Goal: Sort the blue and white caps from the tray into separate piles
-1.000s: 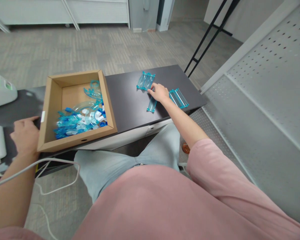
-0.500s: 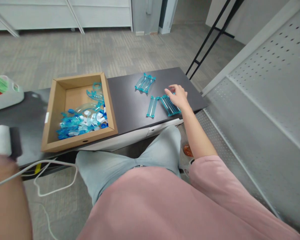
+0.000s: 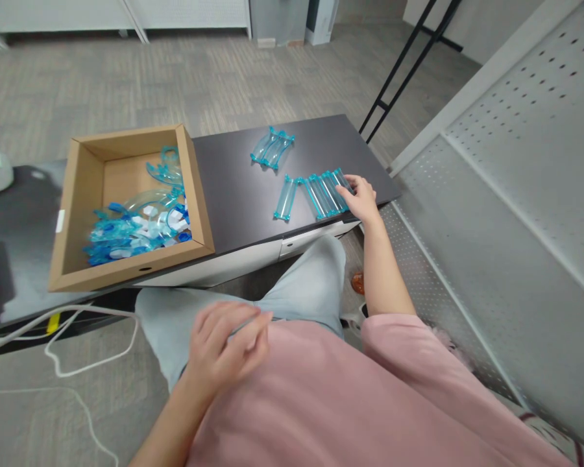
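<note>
Cardboard box [image 3: 202, 214]: contained blue and white pieces [image 3: 136, 230]; bore a white label [image 3: 60, 221], writing illegible. To its right, the right hand [image 3: 343, 183], narrowly parted, touched the tube row [image 3: 324, 196]; nearer the wearer, the left hand [image 3: 228, 344] curled, grip unclear.

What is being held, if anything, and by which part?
The right hand is at the rightmost clear teal piece, around its middle; whether it grips cannot be told. Nothing shows in the left hand.

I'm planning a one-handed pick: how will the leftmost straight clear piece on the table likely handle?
The leftmost straight piece looks like thin, clear plastic, so it's probably light and fairly stiff. Its smooth, glossy surface may slip under fingertips. The teal fittings at its ends stick out wider than its body, which should discourage rolling.
</note>
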{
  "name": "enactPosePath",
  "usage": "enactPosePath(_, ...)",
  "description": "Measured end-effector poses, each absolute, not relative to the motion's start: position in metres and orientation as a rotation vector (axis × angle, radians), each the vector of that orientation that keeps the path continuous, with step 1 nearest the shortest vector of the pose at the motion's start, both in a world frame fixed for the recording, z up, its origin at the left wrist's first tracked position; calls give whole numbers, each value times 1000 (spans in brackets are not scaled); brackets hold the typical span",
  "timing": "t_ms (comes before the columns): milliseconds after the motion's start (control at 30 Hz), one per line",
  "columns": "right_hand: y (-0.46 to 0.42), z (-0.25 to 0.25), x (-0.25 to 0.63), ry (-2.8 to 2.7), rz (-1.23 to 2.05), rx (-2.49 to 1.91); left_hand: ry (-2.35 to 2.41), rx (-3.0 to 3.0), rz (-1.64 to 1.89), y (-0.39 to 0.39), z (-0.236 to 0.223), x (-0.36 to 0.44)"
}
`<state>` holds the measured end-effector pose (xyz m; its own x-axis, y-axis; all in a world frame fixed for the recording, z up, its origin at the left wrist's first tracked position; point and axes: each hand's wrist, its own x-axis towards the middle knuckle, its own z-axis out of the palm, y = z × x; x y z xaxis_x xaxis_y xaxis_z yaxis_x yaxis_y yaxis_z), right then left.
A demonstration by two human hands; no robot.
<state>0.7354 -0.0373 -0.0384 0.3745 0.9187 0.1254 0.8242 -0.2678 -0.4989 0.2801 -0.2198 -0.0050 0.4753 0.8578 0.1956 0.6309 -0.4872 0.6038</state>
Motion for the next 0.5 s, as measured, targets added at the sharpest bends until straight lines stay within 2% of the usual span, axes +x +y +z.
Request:
enactPosePath(133,-52,-30,727,-1566,269,-2096,1296,2298,970,-134,5,335)
enactPosePath(267,-60,-29,723,-1612,302,-2096,1360,2310,800,-56,-12,376)
enactPosePath(367,-62,-31,721,-1635,327,-2081,1354,2309,675,-42,-29,382)
enactPosePath(500,-64,-31,713,-1705,383,-2039,1347,2297,675,-46,-37,379)
